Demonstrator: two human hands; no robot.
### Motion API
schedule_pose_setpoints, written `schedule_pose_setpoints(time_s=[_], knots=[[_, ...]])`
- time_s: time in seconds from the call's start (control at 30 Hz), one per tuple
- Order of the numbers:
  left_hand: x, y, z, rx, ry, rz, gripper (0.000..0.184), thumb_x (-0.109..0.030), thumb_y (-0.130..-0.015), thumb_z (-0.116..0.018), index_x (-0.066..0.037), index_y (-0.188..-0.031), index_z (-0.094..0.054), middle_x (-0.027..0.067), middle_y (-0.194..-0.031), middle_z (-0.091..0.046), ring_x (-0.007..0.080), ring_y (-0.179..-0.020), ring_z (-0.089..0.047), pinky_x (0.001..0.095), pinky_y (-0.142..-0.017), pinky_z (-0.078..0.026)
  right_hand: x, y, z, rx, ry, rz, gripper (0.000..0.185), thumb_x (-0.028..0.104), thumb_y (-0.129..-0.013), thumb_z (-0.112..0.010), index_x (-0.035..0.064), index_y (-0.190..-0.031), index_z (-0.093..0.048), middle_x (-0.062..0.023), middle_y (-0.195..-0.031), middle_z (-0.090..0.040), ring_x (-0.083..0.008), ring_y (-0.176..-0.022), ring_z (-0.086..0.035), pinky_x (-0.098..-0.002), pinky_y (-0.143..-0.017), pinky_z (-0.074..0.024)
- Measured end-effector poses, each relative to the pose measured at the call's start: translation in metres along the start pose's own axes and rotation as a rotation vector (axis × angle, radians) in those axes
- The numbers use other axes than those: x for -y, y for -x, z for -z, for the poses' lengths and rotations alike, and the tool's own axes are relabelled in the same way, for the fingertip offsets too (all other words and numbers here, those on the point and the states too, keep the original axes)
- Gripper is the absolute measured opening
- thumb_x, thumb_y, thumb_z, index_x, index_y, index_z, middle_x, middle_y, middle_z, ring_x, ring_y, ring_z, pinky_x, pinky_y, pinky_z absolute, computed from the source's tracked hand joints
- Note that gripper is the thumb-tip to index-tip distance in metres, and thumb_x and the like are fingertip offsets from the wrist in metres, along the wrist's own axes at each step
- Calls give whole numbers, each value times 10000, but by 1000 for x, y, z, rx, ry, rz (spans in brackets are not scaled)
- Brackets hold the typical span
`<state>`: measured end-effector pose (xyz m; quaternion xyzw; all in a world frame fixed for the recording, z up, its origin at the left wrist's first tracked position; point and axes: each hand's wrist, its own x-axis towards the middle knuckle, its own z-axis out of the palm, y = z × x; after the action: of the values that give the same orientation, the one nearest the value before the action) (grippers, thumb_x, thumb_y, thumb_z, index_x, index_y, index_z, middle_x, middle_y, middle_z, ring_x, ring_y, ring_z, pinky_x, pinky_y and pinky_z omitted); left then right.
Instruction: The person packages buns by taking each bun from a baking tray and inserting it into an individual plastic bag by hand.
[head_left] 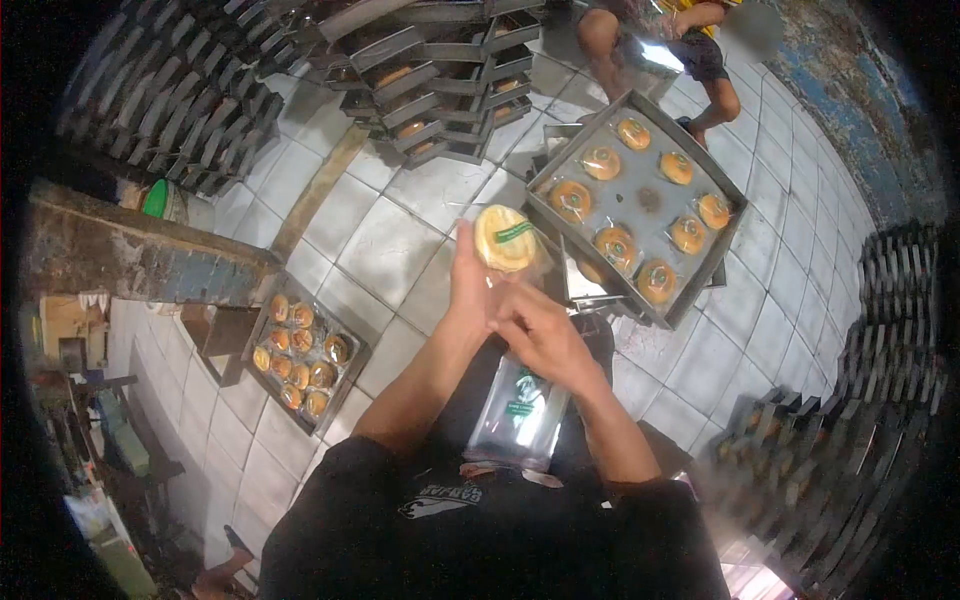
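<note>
Bagged bun (505, 238) mid-frame; left hand (468, 290) clamped around it, right hand (543, 332) fingers pinched on bag (538, 272). Big bun tray (648, 222) upper right, small tray (282, 401) lower left, plastic sleeves (520, 412) on lap below hands.

Bagged bun (504, 240) in left hand (468, 288)

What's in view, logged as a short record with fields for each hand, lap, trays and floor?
Left hand: holding round pale-yellow bun in clear plastic bag, green label showing
Right hand: fingers bent near the bag's lower end
Lap: clear flat plastic packaging with green print
Right tray: square grey metal tray, eight round golden-brown buns
Left tray: dark rectangular tray, wrapped pastries
Floor: pale square tiles
</note>
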<state>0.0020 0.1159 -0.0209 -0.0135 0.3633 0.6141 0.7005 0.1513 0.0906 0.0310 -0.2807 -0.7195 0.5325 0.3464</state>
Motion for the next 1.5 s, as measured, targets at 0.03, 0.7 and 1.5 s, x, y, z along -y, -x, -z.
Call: schedule_pose_setpoints(time_s=[0.03,0.7,1.5], knots=[[2,2,-1,-49,-72,2,711,-622,-1075,-246,-59,-1393,-542,155,-1347,-618,305,-1249,-587,479,-1100,-471,0,0,-3,44,181,151,204,46,-963,-677,57,-842,-513,-50,-962,-626,-123,-722,-554,-286,-648,-469],[-13,105,35,-38,182,-279,541,-520,-1093,-353,-88,-1321,-583,114,-1271,-659,262,-1150,-638,461,-970,-525,91,107,-54,-120,-232,-280,144,54,-945,-693,37,-914,-554,-33,-867,-626,-93,-768,-589,-268,-672,-498],[8,118,64,125,-808,-664,342,-266,-1075,-538,17,-1129,-723,73,-1025,-746,174,-973,-686,301,-868,-529,29,59,-45,-385,420,-141,238,182,-1018,-611,-16,-1124,-688,-204,-851,-694,-323,-757,-696,-402,-709,-534]])
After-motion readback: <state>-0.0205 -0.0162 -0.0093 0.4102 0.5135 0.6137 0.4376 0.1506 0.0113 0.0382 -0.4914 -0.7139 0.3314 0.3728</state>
